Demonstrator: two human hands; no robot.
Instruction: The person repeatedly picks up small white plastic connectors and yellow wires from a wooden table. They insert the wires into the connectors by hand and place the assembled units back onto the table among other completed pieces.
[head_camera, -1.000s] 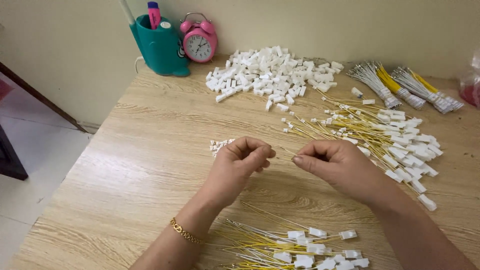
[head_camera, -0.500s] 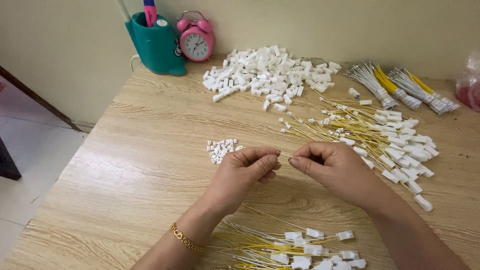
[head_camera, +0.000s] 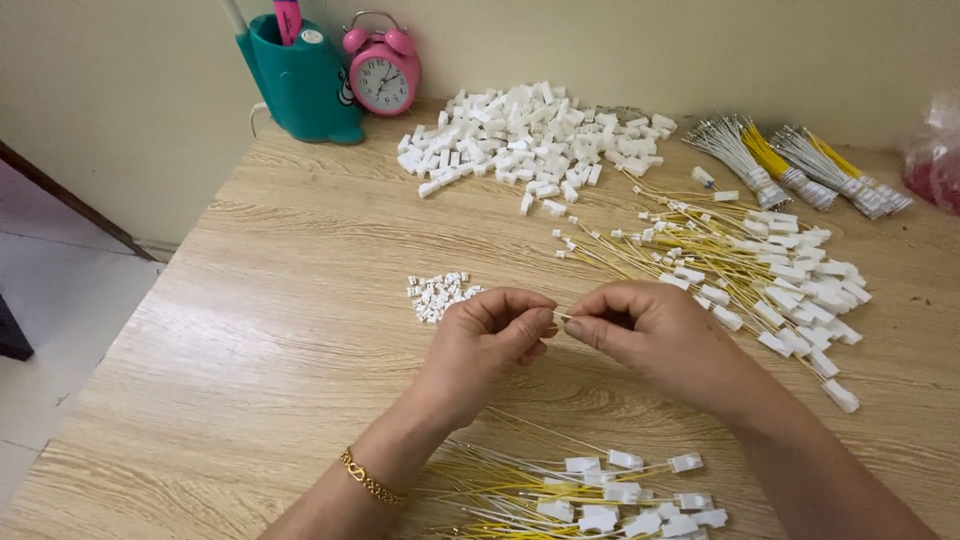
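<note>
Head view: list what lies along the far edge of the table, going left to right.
Teal holder → pink alarm clock → heap of white connectors → bundles of grey and yellow wires → pink bag at the frame's edge.

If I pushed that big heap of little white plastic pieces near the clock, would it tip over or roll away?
Probably neither. The heap of white plastic connectors lies low and spread on the wooden table, so it should just slide and scatter. The pieces look blocky, so rolling seems unlikely. They look small and light, so a gentle push would likely move many.
</note>
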